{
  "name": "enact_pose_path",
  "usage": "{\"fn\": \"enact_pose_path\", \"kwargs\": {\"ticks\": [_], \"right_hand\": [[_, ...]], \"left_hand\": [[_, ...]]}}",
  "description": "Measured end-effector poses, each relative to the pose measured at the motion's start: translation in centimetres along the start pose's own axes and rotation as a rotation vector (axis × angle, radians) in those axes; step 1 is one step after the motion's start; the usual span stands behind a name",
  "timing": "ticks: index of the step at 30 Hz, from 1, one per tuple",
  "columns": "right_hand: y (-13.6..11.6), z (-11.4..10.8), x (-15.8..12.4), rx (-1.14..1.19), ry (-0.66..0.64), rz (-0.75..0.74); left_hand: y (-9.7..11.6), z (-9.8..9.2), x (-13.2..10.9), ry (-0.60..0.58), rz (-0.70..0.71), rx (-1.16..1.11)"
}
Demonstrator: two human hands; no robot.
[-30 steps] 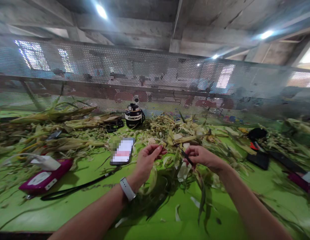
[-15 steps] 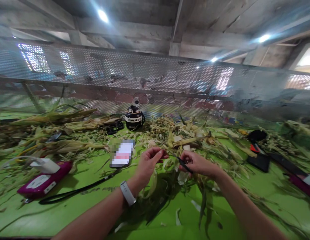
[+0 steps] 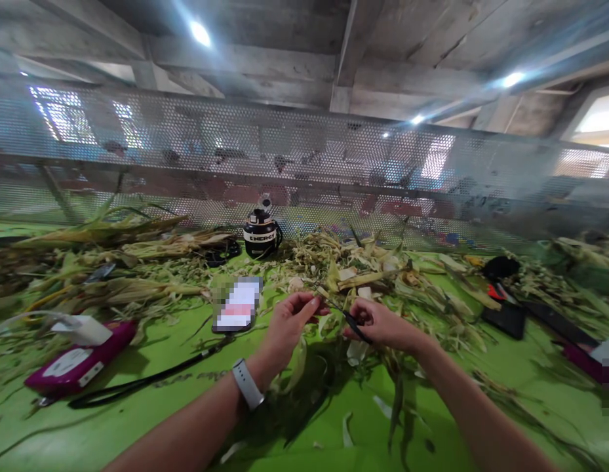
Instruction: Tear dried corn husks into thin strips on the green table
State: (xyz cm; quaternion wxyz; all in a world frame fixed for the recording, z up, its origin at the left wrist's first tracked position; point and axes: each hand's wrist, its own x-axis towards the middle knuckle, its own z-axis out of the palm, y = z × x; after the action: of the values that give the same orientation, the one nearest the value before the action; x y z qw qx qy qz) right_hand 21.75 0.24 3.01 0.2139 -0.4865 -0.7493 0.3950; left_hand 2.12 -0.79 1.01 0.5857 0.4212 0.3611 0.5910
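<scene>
My left hand (image 3: 289,321), with a pale watch strap (image 3: 248,383) on its wrist, is closed in a pinch. A small plant piece (image 3: 324,294) shows at its fingertips, partly hidden. To its right, my right hand (image 3: 380,322) is closed around a slim black pointed tool (image 3: 357,326), whose tip points at the left fingertips. I cannot tell whether it is tweezers or scissors. Below both hands lie pale husk strips and long green leaves (image 3: 396,406). Just behind them is a heap of torn corn husks (image 3: 373,278).
A phone (image 3: 239,303) with a black strap lies left, near a purple power strip (image 3: 80,357) with a white charger. A black "ENERGY" bottle (image 3: 261,235) stands behind. More husks (image 3: 132,246) lie left. Dark flat objects (image 3: 505,318) lie right. A perforated metal screen (image 3: 304,157) borders the green table.
The view has shifted slightly, so things sit a little further left. Both hands keep nearly the same pose, the black tool still in the right one.
</scene>
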Motion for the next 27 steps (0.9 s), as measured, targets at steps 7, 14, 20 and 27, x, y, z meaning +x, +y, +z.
{"fn": "enact_pose_path", "kwargs": {"ticks": [7, 14, 20, 27], "right_hand": [[0.3, 0.1, 0.1, -0.112, 0.028, -0.048], [0.7, 0.1, 0.4, -0.112, 0.059, -0.080], [0.9, 0.3, 0.6, -0.023, 0.078, -0.073], [1.3, -2.5, 0.3, 0.008, 0.300, 0.000]], "left_hand": [[0.1, 0.0, -0.1, -0.009, 0.000, 0.014], [-0.1, -0.2, 0.1, 0.002, 0.001, 0.016], [-0.1, -0.3, 0.3, 0.010, -0.001, 0.001], [-0.3, -0.5, 0.4, 0.010, -0.021, -0.026]]}}
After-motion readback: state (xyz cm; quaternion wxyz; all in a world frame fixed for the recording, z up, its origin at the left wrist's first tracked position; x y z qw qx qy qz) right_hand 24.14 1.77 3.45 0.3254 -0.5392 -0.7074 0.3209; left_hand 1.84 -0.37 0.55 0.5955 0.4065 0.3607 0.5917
